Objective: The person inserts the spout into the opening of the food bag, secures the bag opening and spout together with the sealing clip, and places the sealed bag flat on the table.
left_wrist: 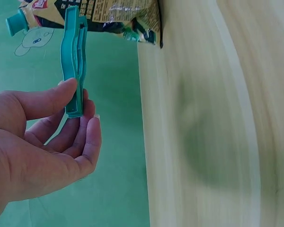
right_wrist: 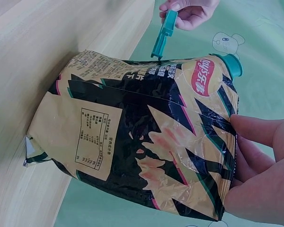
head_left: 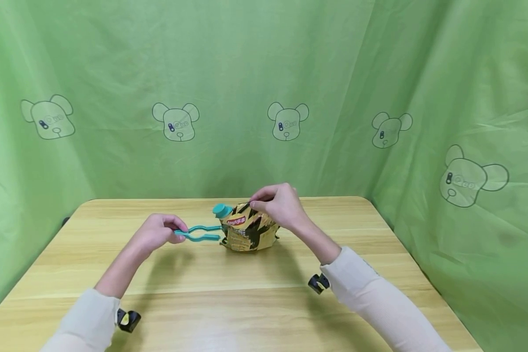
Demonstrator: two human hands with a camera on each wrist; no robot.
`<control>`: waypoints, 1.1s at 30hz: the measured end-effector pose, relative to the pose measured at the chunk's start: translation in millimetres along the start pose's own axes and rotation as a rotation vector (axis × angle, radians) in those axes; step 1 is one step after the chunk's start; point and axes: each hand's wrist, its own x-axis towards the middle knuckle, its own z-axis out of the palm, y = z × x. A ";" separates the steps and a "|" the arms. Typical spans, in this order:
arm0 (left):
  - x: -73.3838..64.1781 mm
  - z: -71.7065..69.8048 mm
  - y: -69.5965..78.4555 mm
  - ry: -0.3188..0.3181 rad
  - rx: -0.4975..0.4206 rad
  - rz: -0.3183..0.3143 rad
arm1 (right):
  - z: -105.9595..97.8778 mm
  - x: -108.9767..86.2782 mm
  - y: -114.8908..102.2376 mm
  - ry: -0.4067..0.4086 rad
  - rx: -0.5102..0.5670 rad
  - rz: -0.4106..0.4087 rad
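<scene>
A gold and black Lay's chip bag (head_left: 248, 237) stands on the wooden table, its printed side toward me. My right hand (head_left: 283, 205) pinches its top edge between thumb and fingers. A teal screw cap (head_left: 222, 210) sticks out at the bag's upper left corner; what it is fixed to is hidden. To the left, my left hand (head_left: 160, 231) holds one end of a teal bag clip (left_wrist: 75, 61) between thumb and fingers. The clip's two wavy arms stand apart and point at the bag's left side. Whether their tips touch the bag, I cannot tell.
The wooden table (head_left: 229, 298) has rounded far corners. Green curtains (head_left: 229, 58) with printed bear heads hang behind it and along both sides. A black wrist mount (head_left: 129, 320) is at the left cuff, another (head_left: 319, 283) at the right cuff.
</scene>
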 end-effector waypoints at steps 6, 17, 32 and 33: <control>-1.1 -5.9 -1.5 0.022 -0.002 0.008 | -0.1 -0.4 -1.0 0.000 -0.001 0.002; -1.4 -9.3 -2.4 0.089 -0.050 0.004 | 0.6 -0.2 -0.8 -0.003 -0.005 0.011; -2.8 -0.2 3.7 0.110 -0.151 0.019 | 0.8 1.0 -0.1 0.000 -0.007 0.014; -3.3 0.6 4.3 0.109 -0.156 0.021 | 0.7 1.0 -0.3 0.000 -0.007 0.014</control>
